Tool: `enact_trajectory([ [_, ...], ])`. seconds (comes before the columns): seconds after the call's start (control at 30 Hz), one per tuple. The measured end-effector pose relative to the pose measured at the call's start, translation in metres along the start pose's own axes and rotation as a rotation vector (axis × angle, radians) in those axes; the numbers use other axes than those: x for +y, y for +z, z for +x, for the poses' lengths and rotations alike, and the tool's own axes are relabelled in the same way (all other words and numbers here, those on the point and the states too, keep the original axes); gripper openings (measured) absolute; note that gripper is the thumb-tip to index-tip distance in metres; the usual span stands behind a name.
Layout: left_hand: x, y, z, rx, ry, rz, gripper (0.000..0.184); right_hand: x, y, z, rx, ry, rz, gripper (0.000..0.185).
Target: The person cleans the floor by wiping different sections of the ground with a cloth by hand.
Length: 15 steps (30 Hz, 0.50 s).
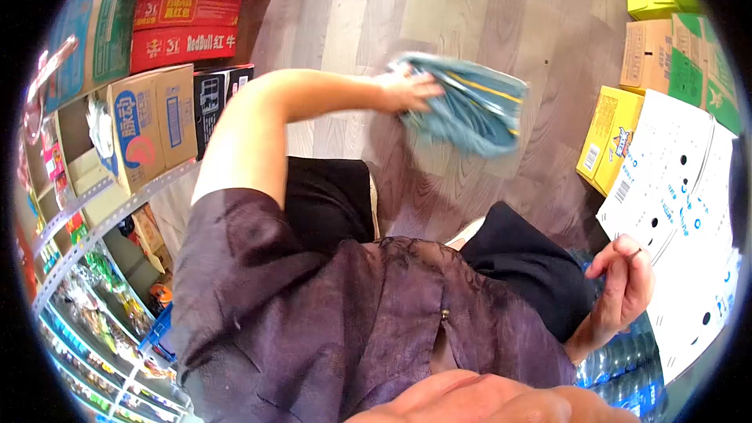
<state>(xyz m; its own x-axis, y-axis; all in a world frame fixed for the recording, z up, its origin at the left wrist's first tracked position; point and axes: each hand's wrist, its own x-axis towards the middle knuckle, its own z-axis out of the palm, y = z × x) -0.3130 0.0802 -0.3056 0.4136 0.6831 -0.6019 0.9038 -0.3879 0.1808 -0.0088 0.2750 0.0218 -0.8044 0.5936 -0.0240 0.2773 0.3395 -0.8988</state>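
My left hand [413, 91] presses on a crumpled blue-green cloth [478, 110] with yellow and pale stripes, low over the wood-patterned floor [446, 0]. Its fingers are bent over the cloth's left end; hand and cloth are a little smeared by motion. My left arm reaches out with the elbow bent. On the other side, my right hand [624, 282] is held up beside my knee, its fingers curled in. I see nothing in it. Close to it stand a large white carton [666, 180] and shrink-wrapped water bottles [619, 364].
On the left are red Red Bull cartons [188, 43], a brown drink carton [149, 125] and a metal shelf rack [117, 219] with packaged goods. Yellow boxes [608, 137] and a brown-and-green carton [650, 51] line the right side. My black-clad knees [533, 266] are spread before me.
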Motion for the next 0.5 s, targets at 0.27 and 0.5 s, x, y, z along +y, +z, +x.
enact_trajectory([
  [0.27,-0.077,0.124,-0.104,0.359,-1.281,-0.686,0.073,0.003,0.011,0.019,-0.072,0.081,-0.067,0.016],
  [0.5,0.173,0.241,-0.090,0.351,-1.416,-0.500,0.067,0.020,0.010,0.027,-0.080,0.193,-0.053,0.020],
])
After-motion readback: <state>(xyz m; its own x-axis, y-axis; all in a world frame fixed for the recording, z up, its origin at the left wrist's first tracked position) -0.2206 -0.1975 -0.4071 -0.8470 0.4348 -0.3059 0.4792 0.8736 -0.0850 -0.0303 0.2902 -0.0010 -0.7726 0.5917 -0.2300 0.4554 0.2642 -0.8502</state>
